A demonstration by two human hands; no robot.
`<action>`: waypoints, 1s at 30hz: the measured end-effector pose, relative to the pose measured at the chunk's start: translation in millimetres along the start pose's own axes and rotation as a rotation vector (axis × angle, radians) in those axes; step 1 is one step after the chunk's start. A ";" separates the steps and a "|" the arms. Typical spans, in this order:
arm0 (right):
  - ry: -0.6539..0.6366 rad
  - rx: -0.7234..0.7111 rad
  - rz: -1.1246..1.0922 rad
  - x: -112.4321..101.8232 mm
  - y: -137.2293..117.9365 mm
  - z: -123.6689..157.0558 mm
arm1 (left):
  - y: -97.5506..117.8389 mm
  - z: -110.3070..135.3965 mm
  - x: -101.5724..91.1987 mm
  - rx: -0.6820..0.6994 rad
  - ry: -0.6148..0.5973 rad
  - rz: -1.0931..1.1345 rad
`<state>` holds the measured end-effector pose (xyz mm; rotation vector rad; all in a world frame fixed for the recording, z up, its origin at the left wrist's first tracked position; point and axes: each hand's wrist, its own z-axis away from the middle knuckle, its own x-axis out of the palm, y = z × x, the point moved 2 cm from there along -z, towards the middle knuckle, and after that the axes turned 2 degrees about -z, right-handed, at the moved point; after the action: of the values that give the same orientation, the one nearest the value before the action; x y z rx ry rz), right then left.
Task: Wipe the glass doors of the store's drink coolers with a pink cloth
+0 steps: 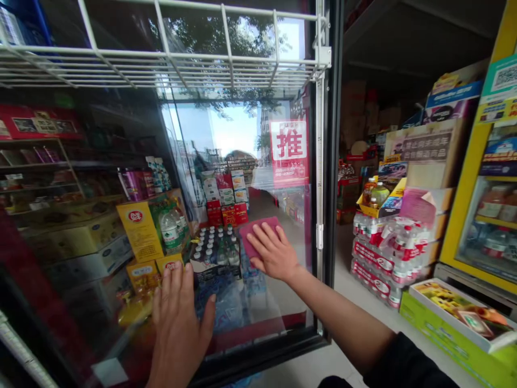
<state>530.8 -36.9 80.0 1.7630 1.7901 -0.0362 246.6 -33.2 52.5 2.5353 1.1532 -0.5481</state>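
My right hand (pixel 278 256) presses a pink cleaning cloth (pixel 253 224) flat against the glass door (pixel 293 293). Its fingers lie stretched over the cloth, which sticks out past the fingertips. To the left and lower down, my left hand (pixel 180 323) is held up to the same glass with fingers extended and thumb apart, holding nothing. Whether that palm fully touches the pane I cannot tell. A red and white push sign (pixel 288 153) is on the glass above the cloth. Bottles, boxes and trees show through or reflect in the pane.
A white wire rack (pixel 230 58) crosses the upper door, and a black frame (pixel 333 161) edges it on the right. Beyond stand shrink-wrapped bottle packs (pixel 375 269), a green box (pixel 456 334) on the floor and a yellow-framed fridge (pixel 464 215).
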 end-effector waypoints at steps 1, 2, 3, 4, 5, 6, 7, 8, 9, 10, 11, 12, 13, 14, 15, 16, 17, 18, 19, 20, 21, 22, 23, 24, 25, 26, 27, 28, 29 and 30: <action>0.013 0.072 0.023 -4.3 12.0 2.7 | 0.3 1.5 0.0 -0.001 -0.001 -0.002; 0.036 0.148 0.044 -8.0 22.4 3.7 | 0.5 3.4 0.4 -0.002 -0.001 -0.005; 0.064 0.224 0.060 -10.9 30.6 2.8 | 0.8 5.4 1.0 -0.006 -0.001 -0.006; 0.092 0.294 0.069 -12.8 36.0 -0.1 | 1.1 7.4 2.0 -0.013 -0.001 -0.006; 0.125 0.358 0.073 -13.6 38.5 -5.0 | 1.8 9.2 2.8 -0.020 0.001 -0.004; 0.159 0.417 0.074 -13.5 38.1 -11.8 | 2.7 10.6 3.5 -0.026 0.004 -0.001; 0.195 0.472 0.072 -12.6 35.1 -20.3 | 3.8 11.3 3.6 -0.028 0.009 0.002; 0.229 0.523 0.065 -11.1 29.8 -30.3 | 4.9 11.4 3.2 -0.029 0.013 0.004; 0.259 0.566 0.052 -9.1 22.4 -41.7 | 5.8 10.7 2.0 -0.030 0.017 0.005; 0.278 0.591 0.030 -6.8 13.4 -54.2 | 6.3 9.1 0.0 -0.031 0.023 0.004; 0.282 0.592 -0.003 -4.3 2.9 -67.4 | 6.5 6.8 -2.8 -0.030 0.029 0.002; 0.269 0.562 -0.042 -1.7 -8.8 -80.9 | 6.1 3.8 -6.3 -0.032 0.034 -0.003; 0.238 0.508 -0.083 1.0 -21.2 -93.9 | 5.3 0.4 -10.2 -0.033 0.041 -0.009; 0.194 0.431 -0.120 3.6 -34.0 -105.7 | 4.3 -3.2 -14.5 -0.035 0.050 -0.015; 0.144 0.338 -0.149 6.1 -46.6 -115.7 | 3.1 -6.9 -18.9 -0.037 0.062 -0.022; 0.093 0.239 -0.167 8.4 -58.6 -123.3 | 2.1 -10.4 -23.1 -0.040 0.073 -0.031; 0.048 0.140 -0.176 10.4 -69.1 -128.4 | 1.3 -13.5 -26.9 -0.041 0.081 -0.039; 0.012 0.045 -0.177 12.0 -77.6 -131.0 | 0.8 -16.0 -30.0 -0.042 0.086 -0.046; -0.013 -0.038 -0.174 12.9 -83.7 -131.4 | 0.7 -17.9 -32.3 -0.041 0.087 -0.051; -0.028 -0.106 -0.168 13.2 -87.0 -129.8 | 0.8 -19.2 -34.0 -0.040 0.087 -0.055; -0.040 -0.158 -0.162 12.8 -87.5 -126.6 | 1.2 -19.7 -34.8 -0.037 0.084 -0.058; -0.048 -0.197 -0.155 11.7 -85.2 -122.3 | 1.7 -19.7 -35.0 -0.034 0.078 -0.058; -0.055 -0.225 -0.149 9.8 -80.4 -117.2 | 2.3 -19.3 -34.6 -0.031 0.072 -0.057; -0.063 -0.242 -0.142 7.1 -73.4 -111.4 | 2.9 -18.6 -33.9 -0.025 0.067 -0.056; -0.068 -0.249 -0.135 3.8 -64.3 -105.2 | 3.5 -17.7 -33.0 -0.015 0.061 -0.054; -0.071 -0.246 -0.126 -0.4 -53.4 -98.6 | 4.2 -16.8 -32.1 -0.004 0.058 -0.053; -0.069 -0.230 -0.113 -5.2 -40.9 -91.8 | 4.9 -16.0 -31.2 0.004 0.055 -0.050; -0.063 -0.203 -0.096 -10.7 -27.1 -84.8 | 5.7 -15.3 -30.6 0.010 0.054 -0.047; -0.055 -0.167 -0.074 -16.6 -12.4 -77.6 | 6.5 -14.7 -30.1 0.013 0.053 -0.044; -0.044 -0.124 -0.047 -22.8 3.0 -70.4 | 7.3 -14.1 -29.7 0.012 0.050 -0.040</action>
<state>503.5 -26.6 148.1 1.6213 1.7633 0.0163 237.3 -51.2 79.3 2.5548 1.2233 -0.5057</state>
